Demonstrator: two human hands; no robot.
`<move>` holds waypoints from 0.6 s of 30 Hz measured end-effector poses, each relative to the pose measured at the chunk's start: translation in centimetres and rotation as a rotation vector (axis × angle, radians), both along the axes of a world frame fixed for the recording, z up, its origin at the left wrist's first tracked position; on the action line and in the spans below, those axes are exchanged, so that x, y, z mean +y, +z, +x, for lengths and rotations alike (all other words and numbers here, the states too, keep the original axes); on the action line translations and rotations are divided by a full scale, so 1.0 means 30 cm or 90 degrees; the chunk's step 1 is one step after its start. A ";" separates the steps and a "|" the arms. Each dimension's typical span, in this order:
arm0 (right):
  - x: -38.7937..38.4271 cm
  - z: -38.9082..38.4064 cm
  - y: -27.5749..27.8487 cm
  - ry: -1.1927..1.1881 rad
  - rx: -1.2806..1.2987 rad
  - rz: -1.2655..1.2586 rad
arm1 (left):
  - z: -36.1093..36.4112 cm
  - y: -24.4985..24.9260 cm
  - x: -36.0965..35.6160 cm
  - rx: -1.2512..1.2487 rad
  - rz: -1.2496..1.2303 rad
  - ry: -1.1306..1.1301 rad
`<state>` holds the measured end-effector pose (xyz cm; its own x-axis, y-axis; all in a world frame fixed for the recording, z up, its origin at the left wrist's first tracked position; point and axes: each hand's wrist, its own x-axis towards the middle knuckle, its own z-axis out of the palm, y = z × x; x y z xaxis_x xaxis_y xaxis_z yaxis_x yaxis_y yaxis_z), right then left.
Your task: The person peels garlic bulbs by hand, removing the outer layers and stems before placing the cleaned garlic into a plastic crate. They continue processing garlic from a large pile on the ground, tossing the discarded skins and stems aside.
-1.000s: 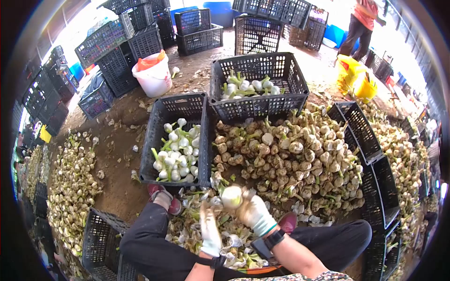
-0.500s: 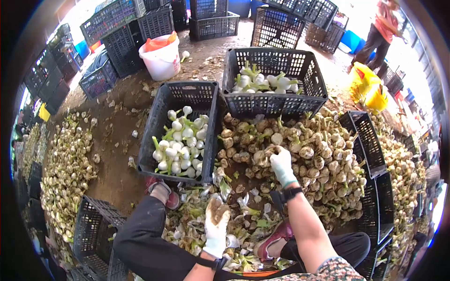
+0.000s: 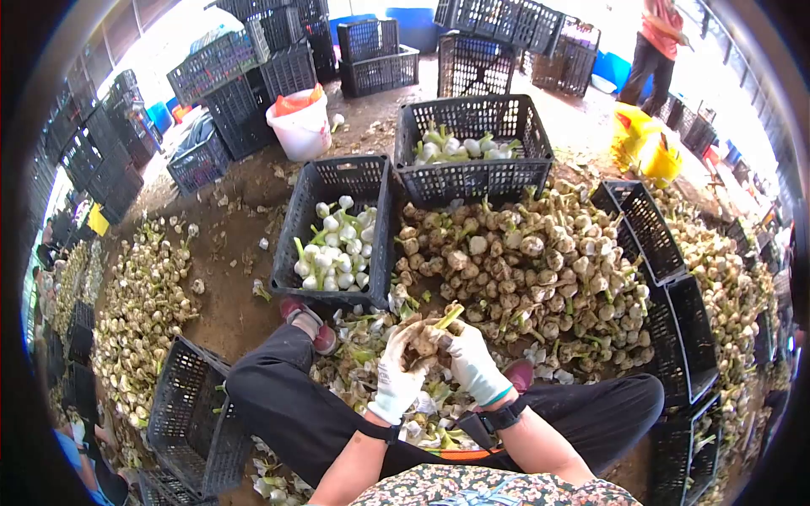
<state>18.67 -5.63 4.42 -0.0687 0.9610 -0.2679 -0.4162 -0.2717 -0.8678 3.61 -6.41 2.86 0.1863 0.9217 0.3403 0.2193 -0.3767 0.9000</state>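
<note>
My left hand (image 3: 400, 375), in a soiled white glove, is closed round a dirty garlic bulb (image 3: 422, 344) above my lap. Against the bulb's other side is my right hand (image 3: 474, 363), also gloved, with its fingers closed at the bulb and its green stem. Beyond them lies a heap of unpeeled garlic (image 3: 540, 261). A black crate (image 3: 381, 244) at left of the heap holds clean white bulbs (image 3: 337, 253) with green stems. Behind the heap, another black crate (image 3: 472, 181) holds more white garlic (image 3: 460, 148). Peeled skins (image 3: 359, 350) litter the ground between my legs.
Empty black crates stand at left (image 3: 181, 422) and right (image 3: 654, 228). A white bucket (image 3: 301, 131) with orange material and stacked crates (image 3: 380, 72) are at the back. A yellow bag (image 3: 645, 148) lies near a standing person (image 3: 654, 51). More garlic heaps (image 3: 139, 320) flank both sides.
My right hand has come back from the heap to my left hand, bringing a bulb with it. My left hand has risen and closed round the bulb. The view has shifted slightly.
</note>
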 end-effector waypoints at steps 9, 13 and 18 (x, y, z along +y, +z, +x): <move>-0.066 0.043 0.085 0.067 0.037 0.024 | 0.011 0.030 -0.065 -0.276 -0.155 -0.032; -0.049 0.064 0.065 0.068 -0.180 0.172 | 0.011 0.039 -0.076 -0.555 -0.247 -0.043; -0.060 0.050 0.030 0.050 -0.199 0.257 | -0.010 0.000 -0.049 -0.627 -0.369 -0.100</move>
